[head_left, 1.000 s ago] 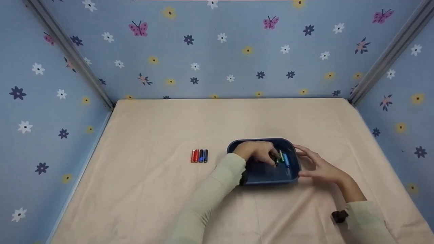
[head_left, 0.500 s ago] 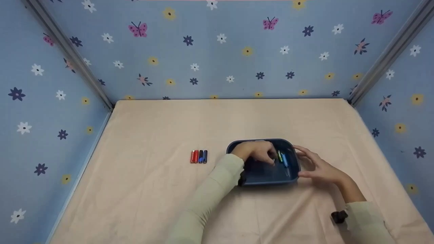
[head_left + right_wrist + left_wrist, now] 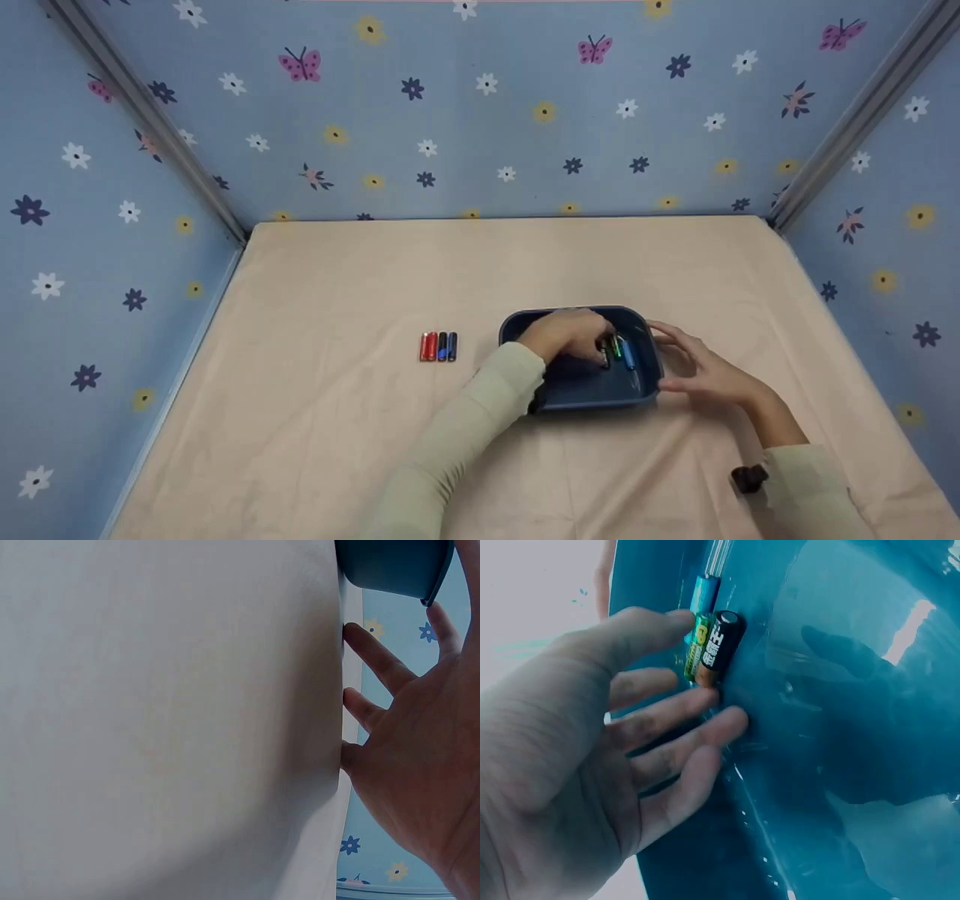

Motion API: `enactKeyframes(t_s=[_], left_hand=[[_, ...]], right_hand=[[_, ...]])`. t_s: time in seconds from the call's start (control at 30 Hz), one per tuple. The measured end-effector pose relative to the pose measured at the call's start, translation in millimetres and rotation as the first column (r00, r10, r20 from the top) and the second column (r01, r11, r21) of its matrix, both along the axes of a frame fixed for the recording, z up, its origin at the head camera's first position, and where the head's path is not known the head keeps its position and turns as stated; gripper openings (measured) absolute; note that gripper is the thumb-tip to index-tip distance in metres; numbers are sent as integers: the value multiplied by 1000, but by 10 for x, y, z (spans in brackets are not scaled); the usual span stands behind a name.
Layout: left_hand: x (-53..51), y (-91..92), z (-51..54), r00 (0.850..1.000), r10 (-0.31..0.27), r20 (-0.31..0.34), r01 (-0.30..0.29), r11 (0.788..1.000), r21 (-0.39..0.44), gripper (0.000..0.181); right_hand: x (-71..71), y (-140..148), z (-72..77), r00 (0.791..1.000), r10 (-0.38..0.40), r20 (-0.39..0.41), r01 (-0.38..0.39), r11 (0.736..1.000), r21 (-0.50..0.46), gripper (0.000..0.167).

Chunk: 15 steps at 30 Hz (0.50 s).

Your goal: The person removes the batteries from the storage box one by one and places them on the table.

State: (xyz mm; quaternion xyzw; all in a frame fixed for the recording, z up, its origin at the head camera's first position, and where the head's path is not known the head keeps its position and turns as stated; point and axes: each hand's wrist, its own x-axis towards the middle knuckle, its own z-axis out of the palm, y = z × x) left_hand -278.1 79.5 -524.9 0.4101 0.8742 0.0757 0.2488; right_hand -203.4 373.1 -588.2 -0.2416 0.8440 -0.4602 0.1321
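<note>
In the head view my left hand reaches into a dark blue plastic box. In the left wrist view, the thumb and fingers are spread beside a black-and-copper battery. A green battery lies against it and a blue battery just beyond. The thumb tip is close to the green battery; whether it touches is unclear. My right hand stands at the box's right side, thumb and fingertips at its wall. Its fingers look extended in the right wrist view.
Two red batteries and two dark blue-black batteries lie in a row left of the box. A pale cloth covers the table. Patterned blue panels stand behind and on both sides.
The black-and-copper battery now shows beside the green one in the box, near my left fingertips. The left hand has shifted slightly. My right hand stays in place.
</note>
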Motion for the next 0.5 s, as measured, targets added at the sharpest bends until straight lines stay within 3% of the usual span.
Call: enactKeyframes(t_s=[0.13, 0.23, 0.5], left_hand=[[30, 4, 23, 998, 27, -60, -28, 999, -21, 43], [40, -7, 33, 996, 57, -67, -58, 998, -15, 33], [25, -63, 22, 995, 92, 30, -92, 995, 32, 39]], right_hand=[[-1, -1, -3, 1000, -3, -7, 3, 1000, 5, 95], [-2, -3, -8, 1000, -6, -10, 7, 1000, 9, 95], [-13, -10, -11, 1000, 0, 7, 0, 1000, -16, 95]])
